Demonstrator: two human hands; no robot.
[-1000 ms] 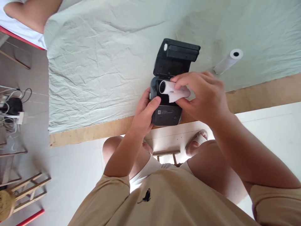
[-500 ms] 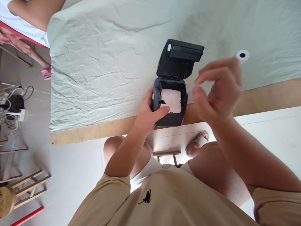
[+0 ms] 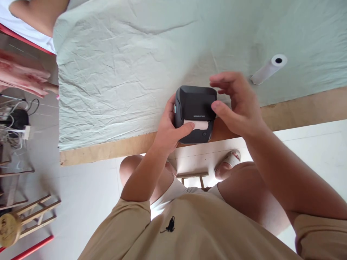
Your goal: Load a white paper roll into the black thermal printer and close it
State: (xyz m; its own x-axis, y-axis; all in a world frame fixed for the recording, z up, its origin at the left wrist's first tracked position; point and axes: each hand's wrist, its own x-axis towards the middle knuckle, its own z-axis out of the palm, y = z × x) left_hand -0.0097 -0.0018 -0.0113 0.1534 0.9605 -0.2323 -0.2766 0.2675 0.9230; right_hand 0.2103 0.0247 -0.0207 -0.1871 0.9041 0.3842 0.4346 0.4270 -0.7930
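The black portable label printer sits at the centre of the frame, over the near edge of the surface; whether it rests there or is held just above cannot be told. Its long axis runs nearly straight up and down the frame, with the end bearing the power button pointing toward the bottom, at the person's body. The lid is down, and a strip of white paper shows between it and the front panel.

The left hand has its grip closed on the printer's left side, the thumb lying over the paper and the fingers wrapped round the casing. The right hand has its grip spread, thumb and fingers apart, at the printer's upper right corner; whether the thumb touches the lid cannot be told.

In the upper right of the frame, a white paper roll stands on end on the pale green cloth, its core hole facing up. A wooden stool is at the lower left, tangled cables lie at the left, and another person's arm shows at the upper left.
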